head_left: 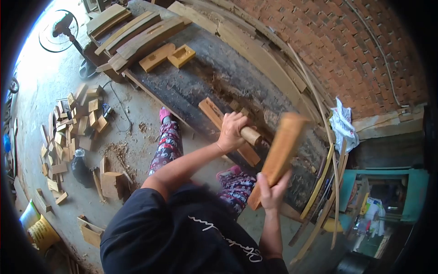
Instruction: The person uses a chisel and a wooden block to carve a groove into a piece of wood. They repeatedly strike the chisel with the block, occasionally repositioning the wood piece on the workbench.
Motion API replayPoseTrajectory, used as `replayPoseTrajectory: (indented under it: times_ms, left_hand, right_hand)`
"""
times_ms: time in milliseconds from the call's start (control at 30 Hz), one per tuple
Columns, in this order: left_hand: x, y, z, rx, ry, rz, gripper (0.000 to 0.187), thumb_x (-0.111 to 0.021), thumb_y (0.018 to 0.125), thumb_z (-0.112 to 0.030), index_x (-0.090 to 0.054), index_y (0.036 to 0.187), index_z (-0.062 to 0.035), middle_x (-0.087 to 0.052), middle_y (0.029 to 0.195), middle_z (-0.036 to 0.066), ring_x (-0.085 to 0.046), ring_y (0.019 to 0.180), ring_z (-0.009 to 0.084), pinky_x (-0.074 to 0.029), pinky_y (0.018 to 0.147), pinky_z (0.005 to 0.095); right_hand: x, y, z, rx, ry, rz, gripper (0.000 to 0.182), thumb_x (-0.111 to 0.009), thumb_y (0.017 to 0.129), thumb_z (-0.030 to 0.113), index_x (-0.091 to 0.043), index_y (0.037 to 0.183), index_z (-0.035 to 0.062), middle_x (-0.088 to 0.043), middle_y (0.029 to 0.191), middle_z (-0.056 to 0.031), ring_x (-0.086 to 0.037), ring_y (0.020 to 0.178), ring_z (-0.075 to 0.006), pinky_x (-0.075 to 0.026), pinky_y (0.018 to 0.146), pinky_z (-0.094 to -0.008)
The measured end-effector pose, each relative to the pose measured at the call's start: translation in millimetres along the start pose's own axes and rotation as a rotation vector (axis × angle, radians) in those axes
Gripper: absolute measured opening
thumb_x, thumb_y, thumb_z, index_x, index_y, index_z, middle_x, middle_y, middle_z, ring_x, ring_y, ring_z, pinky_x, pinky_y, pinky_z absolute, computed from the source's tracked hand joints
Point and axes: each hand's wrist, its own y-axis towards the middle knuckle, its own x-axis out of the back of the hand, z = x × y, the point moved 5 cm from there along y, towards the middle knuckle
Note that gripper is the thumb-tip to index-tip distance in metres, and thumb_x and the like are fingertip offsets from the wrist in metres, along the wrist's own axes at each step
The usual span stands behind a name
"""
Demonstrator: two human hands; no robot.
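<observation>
My left hand [233, 131] is wrapped round a cylindrical wooden handle [251, 136] above a long orange-brown board [214, 112] on the dark workbench [191, 77]. Whatever extends from the far side of the handle is hidden by the hand. To the right, my right hand [273, 191] grips a thick wooden block [282, 148] near its lower end. The block stands raised at a slant, its upper end blurred, apart from the handle. Small wood pieces [240, 108] and shavings lie beyond my left hand.
Two hollowed blocks [181, 55] and stacked curved boards [146, 34] occupy the bench's far left. Long planks [255, 50] line the brick wall [337, 50]. On the floor at left are many wood offcuts [68, 132] and a fan [64, 27]. A teal cabinet [413, 194] stands right.
</observation>
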Motion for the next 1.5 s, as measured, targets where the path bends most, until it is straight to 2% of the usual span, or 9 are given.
replayPoseTrajectory:
  times_ms: [33, 167, 267, 733, 933, 1000, 1067, 1167, 1500]
  left_hand:
    - [0, -2, 1, -0.014, -0.007, 0.004, 0.027, -0.080, 0.076, -0.027, -0.057, 0.075, -0.0121, -0.053, 0.074, 0.005, -0.051, 0.076, 0.0281, -0.034, 0.070, 0.0403]
    - [2, -2, -4, -0.054, -0.026, -0.002, 0.027, -0.081, 0.074, -0.025, -0.057, 0.076, -0.0125, -0.053, 0.075, 0.005, -0.052, 0.076, 0.0269, -0.034, 0.071, 0.0391]
    - [6, 0, -9, -0.046, -0.006, -0.025, 0.028, -0.083, 0.073, -0.024, -0.057, 0.078, -0.0122, -0.053, 0.075, 0.004, -0.053, 0.075, 0.0261, -0.035, 0.070, 0.0378]
    - [4, 21, -18, 0.045, -0.054, -0.024, 0.027, -0.082, 0.074, -0.020, -0.059, 0.081, -0.0077, -0.057, 0.075, 0.008, -0.058, 0.074, 0.0292, -0.041, 0.067, 0.0385]
    - [19, 39, -13, 0.337, -0.303, -0.322, 0.021, -0.071, 0.069, -0.007, -0.058, 0.085, -0.0058, -0.060, 0.081, 0.013, -0.061, 0.079, 0.0369, -0.047, 0.071, 0.0432]
    - [19, 33, -14, 0.297, -0.317, -0.378, 0.021, -0.075, 0.073, -0.010, -0.058, 0.083, -0.0055, -0.060, 0.079, 0.012, -0.060, 0.076, 0.0346, -0.046, 0.070, 0.0422]
    - [21, 27, -25, 0.130, -0.237, -0.363, 0.031, -0.083, 0.080, -0.022, -0.058, 0.082, -0.0045, -0.059, 0.075, 0.008, -0.060, 0.071, 0.0214, -0.047, 0.065, 0.0346]
    - [24, 23, -43, -0.034, -0.212, -0.265, 0.033, -0.085, 0.076, -0.026, -0.057, 0.077, -0.0084, -0.054, 0.070, 0.006, -0.055, 0.067, 0.0243, -0.040, 0.063, 0.0367]
    - [7, 14, -35, -0.071, -0.110, -0.133, 0.035, -0.083, 0.077, -0.033, -0.057, 0.075, -0.0094, -0.052, 0.069, 0.006, -0.054, 0.067, 0.0263, -0.036, 0.063, 0.0375]
  right_hand:
    - [7, -2, 7, 0.141, -0.064, -0.081, 0.071, -0.069, 0.082, 0.017, -0.031, 0.139, -0.0044, -0.053, 0.105, -0.0160, -0.058, 0.093, -0.0301, -0.047, 0.088, -0.0421]
    - [6, -15, -4, 0.267, 0.375, -0.002, 0.078, -0.067, 0.083, 0.018, -0.023, 0.142, -0.0060, -0.044, 0.122, -0.0189, -0.048, 0.111, -0.0264, -0.043, 0.095, -0.0420]
    - [1, -19, -4, 0.097, -0.070, -0.013, 0.081, -0.070, 0.082, 0.024, -0.025, 0.142, -0.0080, -0.043, 0.124, -0.0210, -0.046, 0.115, -0.0289, -0.038, 0.101, -0.0439]
    - [3, -34, -20, -0.125, 0.199, 0.055, 0.069, -0.075, 0.083, 0.024, -0.035, 0.132, -0.0049, -0.050, 0.114, -0.0178, -0.053, 0.104, -0.0248, -0.045, 0.092, -0.0412]
    - [-19, -36, -38, -0.245, -0.131, 0.210, 0.060, -0.077, 0.084, 0.026, -0.041, 0.124, 0.0004, -0.062, 0.097, -0.0150, -0.063, 0.085, -0.0247, -0.051, 0.074, -0.0382]
    - [-30, -40, -49, -0.314, -0.213, 0.292, 0.063, -0.078, 0.083, 0.033, -0.041, 0.122, 0.0013, -0.062, 0.103, -0.0265, -0.063, 0.098, -0.0418, -0.048, 0.085, -0.0476]
    - [-34, -46, -68, -0.318, -0.403, 0.340, 0.068, -0.078, 0.082, 0.038, -0.041, 0.125, 0.0013, -0.061, 0.108, -0.0305, -0.060, 0.102, -0.0484, -0.046, 0.088, -0.0525]
    - [-33, -48, -73, -0.324, -0.417, 0.343, 0.072, -0.078, 0.081, 0.040, -0.040, 0.127, 0.0005, -0.060, 0.112, -0.0327, -0.058, 0.105, -0.0512, -0.045, 0.089, -0.0550]
    - [-18, -47, -62, -0.356, -0.251, 0.235, 0.058, -0.076, 0.085, 0.034, -0.043, 0.121, 0.0032, -0.066, 0.102, -0.0232, -0.067, 0.095, -0.0403, -0.051, 0.080, -0.0454]
